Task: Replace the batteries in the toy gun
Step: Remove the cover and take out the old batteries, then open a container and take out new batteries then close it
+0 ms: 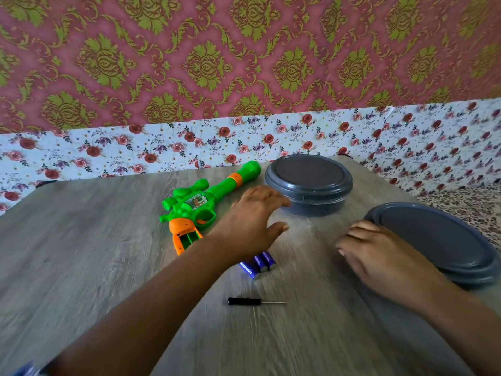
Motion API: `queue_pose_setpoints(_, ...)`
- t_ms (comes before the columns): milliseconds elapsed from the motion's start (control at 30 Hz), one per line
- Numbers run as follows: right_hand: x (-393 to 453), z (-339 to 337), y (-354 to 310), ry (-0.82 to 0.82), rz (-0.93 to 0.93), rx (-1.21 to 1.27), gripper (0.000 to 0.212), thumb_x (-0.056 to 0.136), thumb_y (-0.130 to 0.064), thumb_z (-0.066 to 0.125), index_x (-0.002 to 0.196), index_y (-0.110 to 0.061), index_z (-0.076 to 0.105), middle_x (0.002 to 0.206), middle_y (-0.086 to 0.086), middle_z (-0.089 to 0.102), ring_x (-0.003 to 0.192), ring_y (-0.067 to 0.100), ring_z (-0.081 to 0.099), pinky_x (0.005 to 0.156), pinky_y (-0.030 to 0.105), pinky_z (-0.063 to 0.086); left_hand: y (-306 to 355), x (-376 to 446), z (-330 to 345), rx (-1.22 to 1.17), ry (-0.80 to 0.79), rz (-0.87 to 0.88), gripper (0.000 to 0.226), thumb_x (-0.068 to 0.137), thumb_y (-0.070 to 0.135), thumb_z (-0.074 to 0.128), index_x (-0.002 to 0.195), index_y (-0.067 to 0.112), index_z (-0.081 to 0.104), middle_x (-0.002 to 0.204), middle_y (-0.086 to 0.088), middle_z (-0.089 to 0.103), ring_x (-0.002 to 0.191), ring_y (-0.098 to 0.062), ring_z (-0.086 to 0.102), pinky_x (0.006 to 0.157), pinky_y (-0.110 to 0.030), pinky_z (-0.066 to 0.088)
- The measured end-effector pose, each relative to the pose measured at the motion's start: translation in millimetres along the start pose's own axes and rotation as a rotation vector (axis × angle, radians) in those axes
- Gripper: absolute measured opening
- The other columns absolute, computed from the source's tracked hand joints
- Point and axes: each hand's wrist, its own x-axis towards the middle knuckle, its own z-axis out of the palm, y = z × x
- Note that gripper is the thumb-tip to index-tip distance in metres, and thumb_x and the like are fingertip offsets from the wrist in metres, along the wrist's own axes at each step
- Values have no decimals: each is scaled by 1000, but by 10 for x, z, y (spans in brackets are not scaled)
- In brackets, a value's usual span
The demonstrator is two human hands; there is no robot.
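Note:
A green and orange toy gun [206,198] lies on the grey wooden table [81,253], barrel pointing to the far right, its orange grip open at the bottom with the empty battery bay showing. My left hand [252,218] hovers, blurred, between the gun and a grey round container [309,185], fingers spread and holding nothing. Blue batteries [257,264] lie partly under my left wrist. A small black screwdriver [252,301] lies nearer to me. My right hand [379,256] rests on the table beside a grey lid [444,240], fingers loosely curled.
The grey container stands at the far side of the table, near the floral wall covering [162,150]. The lid lies at the table's right edge. A patterned fabric [466,204] shows beyond that edge.

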Motion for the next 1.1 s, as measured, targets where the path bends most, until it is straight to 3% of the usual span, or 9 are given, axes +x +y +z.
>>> queue_pose_setpoints(133,22,-6,120,-53,-10,87,27,96,-32,38,105,-25,62,104,-10,61,102,10,47,89,24,40,38,486,89,70,-70,-50,62,91,33,54,145,23,26,154,-2,25,142,-21,20,117,-39,21)
queue_pose_setpoints(367,265,-44,18,63,19,138,23,95,-26,41,105,-19,60,105,-2,59,103,15,49,85,26,40,-36,696,268,251,-185,-83,72,91,28,54,149,23,11,158,-1,11,146,-24,7,117,-52,12)
queue_pose_setpoints(433,387,-89,15,139,63,175,28,94,-25,44,118,-16,56,116,1,57,112,17,48,93,28,40,-53,623,262,242,-173,-75,72,91,29,55,149,24,12,157,-1,11,145,-24,7,117,-52,12)
queue_pose_setpoints(533,627,-109,39,40,130,164,66,93,-41,48,145,-10,23,150,6,30,139,20,24,113,28,20,-61,485,211,242,-142,-54,71,90,32,56,148,27,15,156,0,15,145,-23,9,117,-51,13)
queue_pose_setpoints(600,807,-84,20,-73,140,133,94,85,-55,52,148,-9,2,158,7,7,145,21,6,116,30,7,-71,387,180,257,-128,-59,68,90,34,55,147,29,18,155,3,17,145,-21,8,117,-53,11)
queue_pose_setpoints(667,936,-21,-32,-141,125,117,108,78,-64,54,147,-6,-6,158,10,-2,145,24,-1,117,34,1,-103,285,159,291,-104,-68,66,91,34,54,146,33,18,155,4,15,145,-19,3,117,-54,4)
queue_pose_setpoints(800,988,135,-170,-123,91,70,91,85,-59,47,148,-9,4,157,11,7,145,24,8,117,40,7,-231,127,99,278,-58,-151,77,88,41,56,148,30,9,157,-1,4,146,-21,-3,116,-45,-7)
queue_pose_setpoints(967,964,197,-223,-83,104,54,75,91,-56,36,148,-15,7,158,9,9,145,24,10,117,42,9,-327,123,36,-95,-89,-254,101,81,41,66,149,17,-5,157,-3,9,144,-20,12,115,-28,13)
queue_pose_setpoints(1100,955,196,-202,-103,87,31,74,91,-58,32,148,-18,7,158,8,10,145,23,10,117,43,10,-378,188,63,-173,-145,-253,109,78,38,71,148,18,-10,157,-4,11,143,-22,17,113,-26,18)
